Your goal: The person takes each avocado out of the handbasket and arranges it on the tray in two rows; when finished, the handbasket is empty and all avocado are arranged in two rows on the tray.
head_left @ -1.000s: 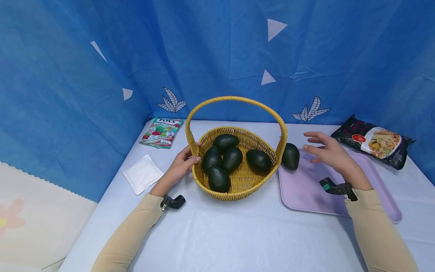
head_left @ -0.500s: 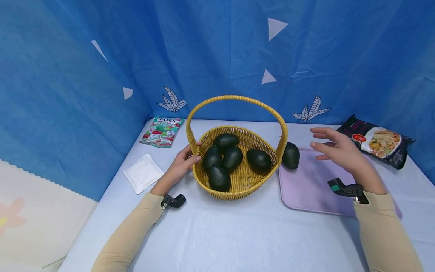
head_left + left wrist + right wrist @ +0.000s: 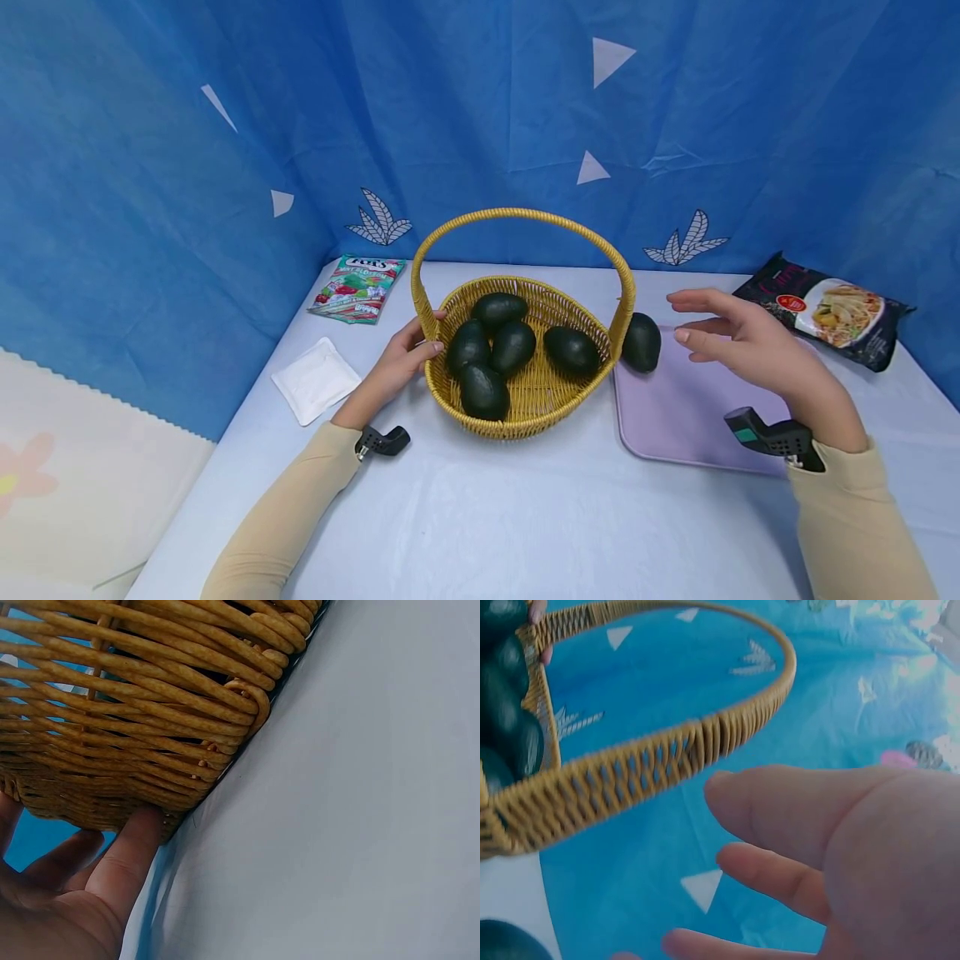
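Observation:
A yellow wicker basket with a tall arched handle stands mid-table, holding several dark green avocados. My left hand grips its left rim at the foot of the handle, thumb and fingertips at the edge. In the left wrist view the fingers lie against the woven wall. One more avocado sits just right of the basket, at the left edge of a lilac tray. Over that tray hovers my right hand, fingers apart and nothing in them, pointing toward the lone avocado.
A black noodle packet lies behind the tray at the back right. On the left are a green Fox's candy bag and a flat white packet. A blue curtain hangs behind the table.
My right hand first shifted right, away from the lone avocado, then its fingers came back left while the wrist drew nearer. The left hand, basket and avocados stay put.

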Demonstrator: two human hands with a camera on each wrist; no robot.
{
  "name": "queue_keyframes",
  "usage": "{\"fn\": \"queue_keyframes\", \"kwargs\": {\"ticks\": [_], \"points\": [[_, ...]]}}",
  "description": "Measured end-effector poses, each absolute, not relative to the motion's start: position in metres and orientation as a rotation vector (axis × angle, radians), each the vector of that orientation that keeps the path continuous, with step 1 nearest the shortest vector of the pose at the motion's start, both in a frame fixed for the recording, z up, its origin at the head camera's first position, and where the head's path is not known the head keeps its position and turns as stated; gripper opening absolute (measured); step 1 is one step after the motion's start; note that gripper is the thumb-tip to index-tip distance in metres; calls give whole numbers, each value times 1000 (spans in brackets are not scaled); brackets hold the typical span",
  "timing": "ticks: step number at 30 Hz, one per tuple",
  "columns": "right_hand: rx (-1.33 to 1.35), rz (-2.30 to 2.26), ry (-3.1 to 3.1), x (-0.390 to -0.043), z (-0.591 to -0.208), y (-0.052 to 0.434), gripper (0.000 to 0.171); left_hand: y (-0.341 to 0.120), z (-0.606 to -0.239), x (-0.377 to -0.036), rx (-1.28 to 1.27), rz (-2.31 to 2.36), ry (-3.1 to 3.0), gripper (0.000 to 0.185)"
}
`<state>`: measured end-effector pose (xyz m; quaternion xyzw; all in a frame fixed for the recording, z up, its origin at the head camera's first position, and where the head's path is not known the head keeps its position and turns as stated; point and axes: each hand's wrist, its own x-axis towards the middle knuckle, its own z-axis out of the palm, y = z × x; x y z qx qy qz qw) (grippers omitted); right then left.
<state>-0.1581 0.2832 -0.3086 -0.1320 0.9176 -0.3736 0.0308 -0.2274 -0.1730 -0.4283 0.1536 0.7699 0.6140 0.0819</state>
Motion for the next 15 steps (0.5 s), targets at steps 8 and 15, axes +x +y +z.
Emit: {"fn": "queue_keyframes", "kwargs": {"ticks": [8,15], "points": [[-574,-1108,2814,-143,-303,269,44,-175,-430,-227,475,1841,2296,56],[-711,-1113,2795,-137,-303,250,39,-173,-429,-228,468,1839,2290,55]]}}
